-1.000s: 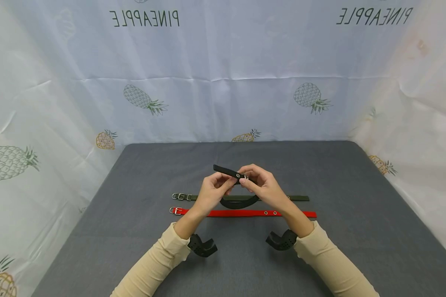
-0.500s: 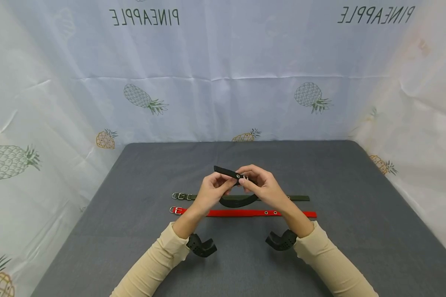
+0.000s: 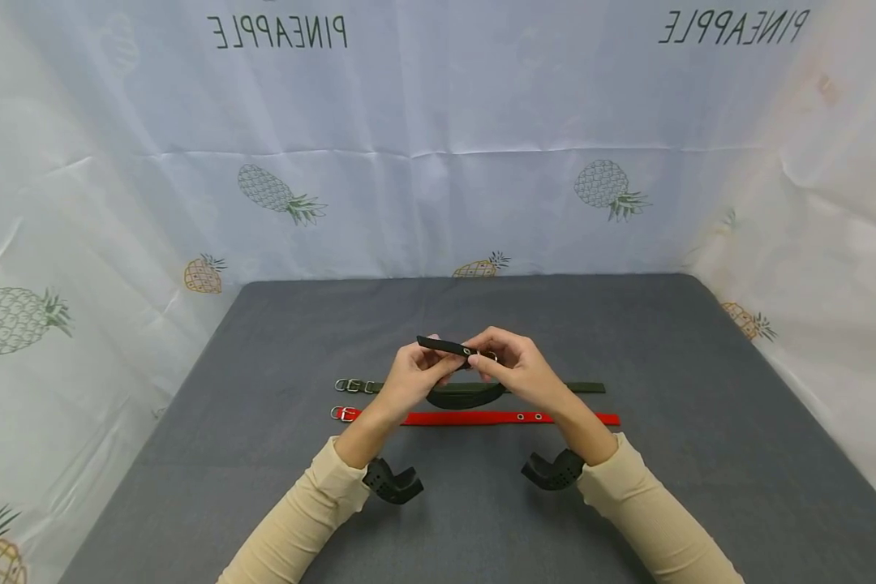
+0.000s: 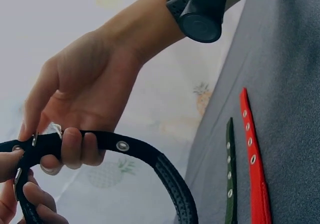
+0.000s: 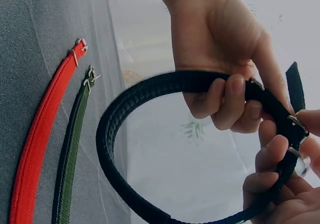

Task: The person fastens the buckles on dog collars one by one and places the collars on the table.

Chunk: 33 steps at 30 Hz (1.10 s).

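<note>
Black collar [image 3: 461,395], looped, is pinched at its buckle in the grip of both the left hand [image 3: 411,380] and right hand [image 3: 520,371] above the grey counter [image 3: 701,422].

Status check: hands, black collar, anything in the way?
Left hand and right hand both pinch the black collar at its buckle, looped, held above the table. Green collar and red collar lie flat below, untouched. Nothing obstructing.

A: What lies on the grey table [image 3: 701,454]?
B: A red collar [image 3: 482,418] lower centre; a green collar [image 3: 555,388] just behind it; pineapple-print cloth [image 3: 438,162] across the top.
</note>
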### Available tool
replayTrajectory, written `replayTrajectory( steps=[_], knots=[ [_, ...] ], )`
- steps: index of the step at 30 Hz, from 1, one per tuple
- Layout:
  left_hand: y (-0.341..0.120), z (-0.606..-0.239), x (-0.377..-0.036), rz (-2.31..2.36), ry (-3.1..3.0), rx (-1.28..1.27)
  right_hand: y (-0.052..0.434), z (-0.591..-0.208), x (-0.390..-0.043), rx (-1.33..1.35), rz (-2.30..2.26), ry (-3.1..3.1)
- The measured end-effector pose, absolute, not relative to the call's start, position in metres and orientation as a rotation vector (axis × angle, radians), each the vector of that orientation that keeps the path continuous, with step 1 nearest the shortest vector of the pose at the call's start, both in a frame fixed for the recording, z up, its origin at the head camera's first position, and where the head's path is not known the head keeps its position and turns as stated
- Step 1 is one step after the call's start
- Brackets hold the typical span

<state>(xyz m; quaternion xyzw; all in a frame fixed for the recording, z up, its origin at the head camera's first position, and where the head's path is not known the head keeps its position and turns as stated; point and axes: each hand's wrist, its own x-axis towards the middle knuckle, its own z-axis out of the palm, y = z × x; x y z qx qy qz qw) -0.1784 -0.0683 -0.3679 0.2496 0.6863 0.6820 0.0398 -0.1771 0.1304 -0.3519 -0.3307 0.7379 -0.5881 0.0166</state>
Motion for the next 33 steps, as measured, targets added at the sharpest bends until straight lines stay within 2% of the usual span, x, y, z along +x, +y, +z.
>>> replayTrajectory(
  steps=[17,26,33],
  knots=[
    [-0.0739,-0.3682,-0.1755,2.013,2.164,0.711,0.1340,-0.3596,-0.1773,-0.996,-1.863,2.254],
    [-0.0713,-0.3675,-0.1748,2.017,2.163,0.804,0.1337,-0.3599,-0.1754,-0.894,-1.912,2.211],
    [-0.0692,-0.3655,-0.1747,2.009,2.189,0.843,0.1324,-0.3590,-0.1772,-0.917,-1.954,2.201]
  ],
)
